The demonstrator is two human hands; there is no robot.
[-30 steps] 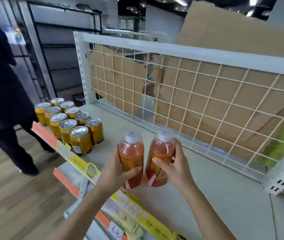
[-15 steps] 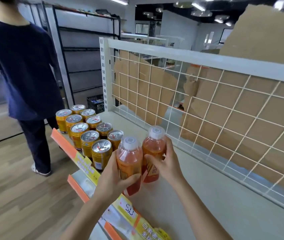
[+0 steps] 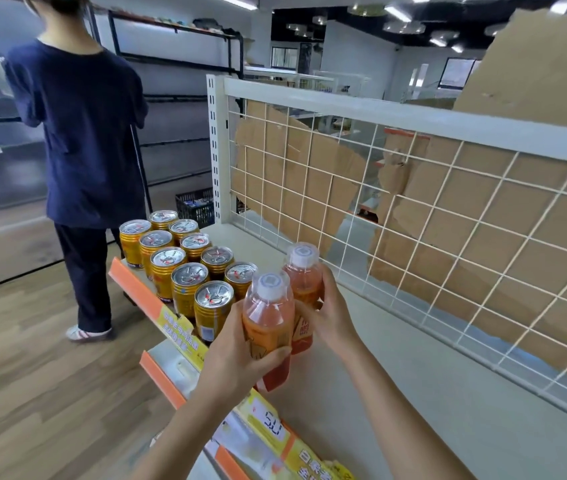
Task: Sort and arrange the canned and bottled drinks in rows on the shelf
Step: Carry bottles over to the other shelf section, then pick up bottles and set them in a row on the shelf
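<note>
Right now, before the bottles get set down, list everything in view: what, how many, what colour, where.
Gold metal drink cans: ten, gold with silver tops, two rows at the shelf's left end.
Orange plastic drink bottles, white caps: two; one in the left hand, one in the right, held beside the cans.
Beige metal shelf: one, mostly bare to the right.
White wire grid back panel: one, behind the shelf.
Brown cardboard sheets: several, behind the grid.
Yellow and orange price strip: along the shelf's front edge.
Dark plastic crate: one, on the floor past the shelf.
Bystander in navy shirt: one, standing left.
Left hand: grip closed on a bottle.
Right hand: grip closed on a bottle.
</note>
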